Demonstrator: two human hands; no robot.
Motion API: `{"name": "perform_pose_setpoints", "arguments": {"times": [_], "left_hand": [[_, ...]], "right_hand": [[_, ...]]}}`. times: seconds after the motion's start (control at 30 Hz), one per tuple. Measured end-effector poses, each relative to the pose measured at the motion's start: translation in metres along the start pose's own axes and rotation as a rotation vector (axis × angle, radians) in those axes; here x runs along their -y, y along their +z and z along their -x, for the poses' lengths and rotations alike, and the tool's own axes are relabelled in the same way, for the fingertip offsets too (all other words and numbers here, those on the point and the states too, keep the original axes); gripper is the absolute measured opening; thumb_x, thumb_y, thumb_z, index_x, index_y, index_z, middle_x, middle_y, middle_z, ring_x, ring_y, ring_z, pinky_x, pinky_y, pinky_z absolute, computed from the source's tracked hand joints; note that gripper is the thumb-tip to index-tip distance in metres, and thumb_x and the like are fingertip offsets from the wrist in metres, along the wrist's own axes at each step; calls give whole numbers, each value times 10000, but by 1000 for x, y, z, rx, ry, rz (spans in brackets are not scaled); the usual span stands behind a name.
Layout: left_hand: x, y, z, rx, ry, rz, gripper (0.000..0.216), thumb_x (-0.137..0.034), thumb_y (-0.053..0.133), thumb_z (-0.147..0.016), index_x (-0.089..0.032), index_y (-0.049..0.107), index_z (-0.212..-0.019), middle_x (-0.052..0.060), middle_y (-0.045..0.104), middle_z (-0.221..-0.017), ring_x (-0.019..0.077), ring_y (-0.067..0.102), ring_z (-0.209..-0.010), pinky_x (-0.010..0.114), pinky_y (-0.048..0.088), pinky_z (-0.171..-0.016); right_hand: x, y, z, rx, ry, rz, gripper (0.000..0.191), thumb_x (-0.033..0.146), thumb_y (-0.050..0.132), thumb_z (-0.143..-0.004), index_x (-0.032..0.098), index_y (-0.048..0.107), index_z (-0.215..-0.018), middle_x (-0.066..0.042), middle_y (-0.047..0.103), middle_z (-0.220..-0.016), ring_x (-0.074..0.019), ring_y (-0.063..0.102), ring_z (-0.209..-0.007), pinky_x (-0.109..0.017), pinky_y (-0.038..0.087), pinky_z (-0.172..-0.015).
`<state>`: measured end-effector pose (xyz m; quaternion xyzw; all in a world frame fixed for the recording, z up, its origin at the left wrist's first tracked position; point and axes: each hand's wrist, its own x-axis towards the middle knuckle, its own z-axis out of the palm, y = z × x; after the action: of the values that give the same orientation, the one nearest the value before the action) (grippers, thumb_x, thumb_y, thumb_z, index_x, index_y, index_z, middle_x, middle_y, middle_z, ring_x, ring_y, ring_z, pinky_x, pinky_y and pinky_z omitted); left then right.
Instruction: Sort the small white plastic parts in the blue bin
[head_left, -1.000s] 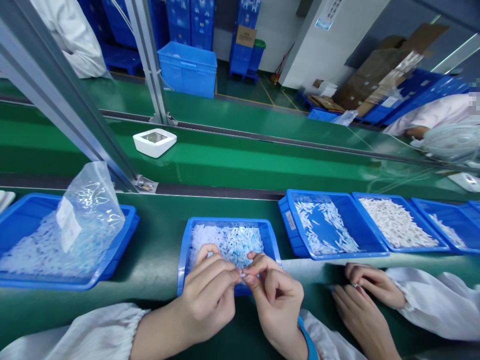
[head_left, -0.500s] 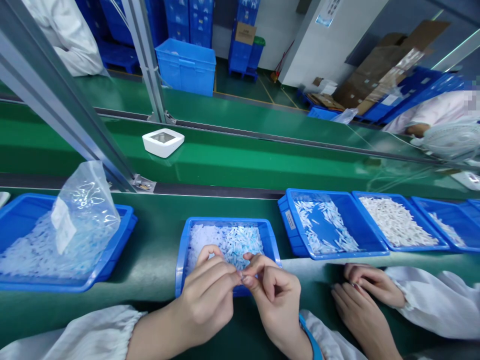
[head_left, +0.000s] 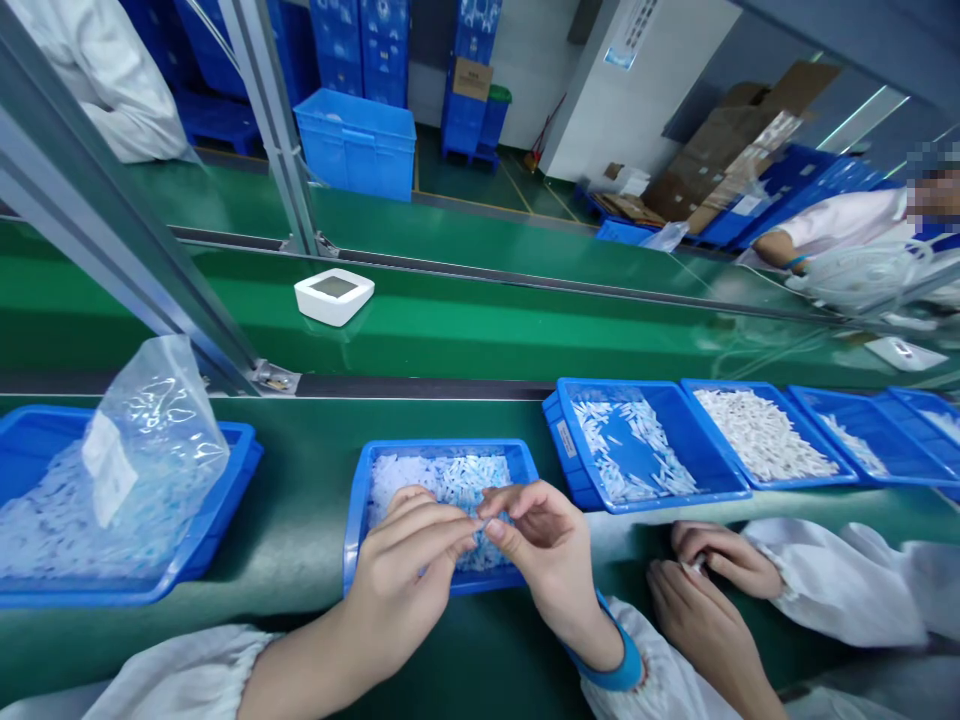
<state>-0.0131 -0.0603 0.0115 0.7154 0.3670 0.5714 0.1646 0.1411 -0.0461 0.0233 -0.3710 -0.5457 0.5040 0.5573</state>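
My left hand and my right hand meet fingertip to fingertip over the near edge of a small blue tray. Both pinch a tiny part that is too small to name. The tray holds a heap of small white and blue plastic pieces. Both of my sleeves are white, and a blue band circles my right wrist.
A big blue tray at left holds white parts and a clear plastic bag. More blue trays of parts stand to the right. A co-worker's hands rest beside mine. A white box sits on the green belt behind.
My hands have lifted slightly toward the tray, still pinched together. The white box on the belt has drifted right. The view has shifted a little.
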Motion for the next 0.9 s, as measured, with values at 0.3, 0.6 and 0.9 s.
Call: {"name": "perform_pose_setpoints", "arguments": {"times": [0.3,0.6,0.9], "left_hand": [[-3,1,-2,-11,-84,0,103,-80,633,-810,-173,656,-848,20,688,-748,142,625,-675,326,518,-722],[-4,0,0,4,-73,103,184,-23,543,-819,-171,651,-804,18,663,-703,132,592,-633,363,523,-742],[2,1,-5,213,-187,43,112,-122,575,-850,-171,663,-899,43,678,-773,165,611,-711,293,516,-632]], "right_hand": [[1,2,5,-65,-160,114,234,67,683,-754,196,515,-653,-8,685,-710,-174,664,-703,-377,532,-806],[-3,8,13,-1,-212,243,414,84,619,-804,182,355,-500,-33,651,-691,-161,631,-661,-358,532,-747],[-2,-8,4,-21,-223,310,221,98,613,-806,196,488,-653,-19,627,-716,-161,602,-702,-360,496,-789]]}}
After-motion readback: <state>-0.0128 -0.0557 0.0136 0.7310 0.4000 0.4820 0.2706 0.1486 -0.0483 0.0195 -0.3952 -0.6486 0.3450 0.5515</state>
